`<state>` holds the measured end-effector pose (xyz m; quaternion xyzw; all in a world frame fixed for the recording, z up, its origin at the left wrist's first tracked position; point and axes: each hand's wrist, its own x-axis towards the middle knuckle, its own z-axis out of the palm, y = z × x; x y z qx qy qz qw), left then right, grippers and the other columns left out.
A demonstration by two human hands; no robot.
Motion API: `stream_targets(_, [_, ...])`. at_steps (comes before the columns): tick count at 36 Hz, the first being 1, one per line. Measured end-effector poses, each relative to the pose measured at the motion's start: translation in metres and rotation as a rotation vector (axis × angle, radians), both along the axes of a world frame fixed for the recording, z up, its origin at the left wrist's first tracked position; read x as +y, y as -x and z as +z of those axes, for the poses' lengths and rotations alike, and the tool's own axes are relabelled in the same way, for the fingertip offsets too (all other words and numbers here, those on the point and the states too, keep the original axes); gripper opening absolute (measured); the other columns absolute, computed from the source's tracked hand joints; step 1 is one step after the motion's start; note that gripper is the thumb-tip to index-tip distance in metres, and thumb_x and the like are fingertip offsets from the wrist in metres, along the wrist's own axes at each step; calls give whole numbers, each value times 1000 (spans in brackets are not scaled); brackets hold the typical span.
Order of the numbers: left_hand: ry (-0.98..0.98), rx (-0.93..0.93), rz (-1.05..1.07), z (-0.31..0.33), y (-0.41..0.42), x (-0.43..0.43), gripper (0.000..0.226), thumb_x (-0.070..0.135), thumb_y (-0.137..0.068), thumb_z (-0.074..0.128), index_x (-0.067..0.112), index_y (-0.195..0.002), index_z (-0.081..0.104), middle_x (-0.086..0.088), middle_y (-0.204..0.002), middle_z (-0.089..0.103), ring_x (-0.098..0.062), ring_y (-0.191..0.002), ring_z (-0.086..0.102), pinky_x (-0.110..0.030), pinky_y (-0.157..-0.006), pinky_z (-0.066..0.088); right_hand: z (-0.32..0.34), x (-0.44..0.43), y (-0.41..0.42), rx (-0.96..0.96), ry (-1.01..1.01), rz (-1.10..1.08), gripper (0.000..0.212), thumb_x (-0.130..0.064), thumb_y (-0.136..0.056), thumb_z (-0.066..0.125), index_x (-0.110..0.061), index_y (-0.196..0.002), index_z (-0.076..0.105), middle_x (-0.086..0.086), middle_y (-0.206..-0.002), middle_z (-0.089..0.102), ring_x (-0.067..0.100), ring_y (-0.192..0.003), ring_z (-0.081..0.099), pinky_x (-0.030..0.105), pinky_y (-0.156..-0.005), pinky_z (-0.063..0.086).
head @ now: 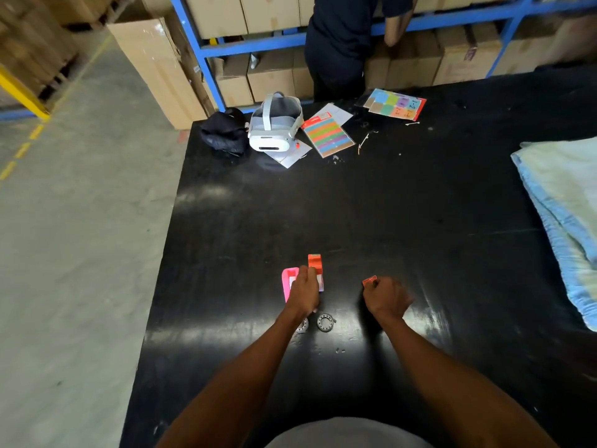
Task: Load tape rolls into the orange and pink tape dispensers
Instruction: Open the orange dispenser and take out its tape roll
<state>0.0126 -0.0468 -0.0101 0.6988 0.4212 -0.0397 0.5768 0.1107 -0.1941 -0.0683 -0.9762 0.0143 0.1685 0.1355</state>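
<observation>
Right now the left hand's fingers are curling down over the orange dispenser, closing on its near end, though the exact grip is hidden under the knuckles. Just left of it, and partly under the hand, the pink dispenser is lying on the black table. The right hand is bunching into a fist, its fingertips pinching a small orange piece that is sticking out above the thumb; what that piece is cannot be told. Both hands are well apart from each other. Nearer the body, two tape rolls are lying flat on the table: one roll is sitting in the open between the wrists, the second roll is half hidden under the left wrist. Farther off, at the table's far edge, a white headset, a black bag and two coloured sticker sheets are lying. A blue towel is covering the right edge. Beyond the table a person in dark clothes is standing at blue shelving stacked with cartons.
</observation>
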Motion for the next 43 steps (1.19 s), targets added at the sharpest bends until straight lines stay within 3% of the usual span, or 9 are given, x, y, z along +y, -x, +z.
stream_targets(5, [5,-49,19,-3,3,0,35,35,-107,30,32,-75,43,-4,-81,51,-10,-60,45,-28,-56,41,22,10,8,-101,-394,109,15,-32,-93,61,-20,-94,69,3,-100,70,25,-98,64,40,-89,46])
stream_targets(9, [26,-72,9,0,6,-4,33,40,-107,30,35,-78,47,-8,-101,54,-13,-70,52,-29,-65,47,54,21,25,380,-838,335,26,-31,-101,58,-13,-84,67,2,-75,71,15,-65,65,28,-65,51])
stream_targets(12, [91,-99,39,5,12,-5,38,51,-105,26,33,-86,53,-3,-97,59,-18,-77,58,-30,-68,49,67,25,36,456,-848,411,34,-40,-103,50,-21,-81,67,12,-76,74,19,-65,67,26,-58,49])
stream_targets(16, [124,-119,15,8,21,-3,66,58,-98,21,4,-72,51,-17,-63,59,-16,-41,50,-22,-43,36,71,24,45,438,-871,396,47,-51,-100,49,-10,-87,68,19,-78,72,17,-64,65,27,-55,48])
stream_targets(21, [79,-114,20,13,26,0,44,48,-102,30,10,-85,43,-18,-69,53,-19,-42,49,-26,-40,38,72,22,51,430,-880,421,42,-53,-97,55,-13,-88,67,20,-82,71,18,-67,65,33,-60,49])
stream_targets(31, [44,-92,-83,16,43,-1,65,60,-104,18,6,-119,49,-3,-78,59,-5,-49,56,-20,-44,48,89,21,57,489,-878,461,37,-41,-96,63,-5,-98,69,19,-87,75,17,-68,70,24,-57,50])
stream_targets(36, [-8,-125,-37,7,44,10,73,78,-94,17,13,-86,50,-10,-75,59,-20,-60,55,-33,-64,46,90,17,41,442,-865,389,23,-26,-97,66,-4,-99,62,8,-78,72,17,-61,67,24,-48,46])
stream_targets(40, [-8,-105,-1,-31,36,30,102,89,-84,15,-4,-99,54,-22,-74,61,-26,-53,57,-38,-58,47,71,14,23,256,-655,413,20,-29,-85,76,-16,-92,62,1,-84,74,13,-70,67,31,-68,51])
stream_targets(43, [-26,-84,51,-9,37,23,83,79,-91,19,5,-99,57,-30,-85,58,-33,-68,59,-48,-65,51,51,12,17,219,-450,482,21,-22,-78,78,-21,-88,59,2,-91,73,20,-84,67,29,-74,47])
